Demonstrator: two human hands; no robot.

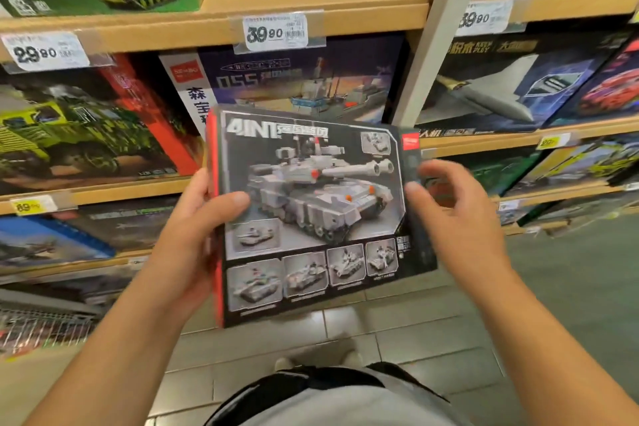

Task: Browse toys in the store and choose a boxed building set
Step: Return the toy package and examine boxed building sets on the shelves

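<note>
Boxed tank set [313, 211] faces up for reading: left hand [193, 235] clamps its red edge w/ thumb on front; right hand [456, 218], fingers loosely spread, by the opposite edge.

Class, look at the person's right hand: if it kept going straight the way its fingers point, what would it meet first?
Most likely the right edge of the grey tank box: the right hand has its fingertips pointing left, right beside that edge. Depth is unclear.

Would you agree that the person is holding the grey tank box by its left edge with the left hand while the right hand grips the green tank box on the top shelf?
Not quite: the head view shows the right hand open beside the grey tank box, gripping nothing. The left hand does hold its left edge.
</note>
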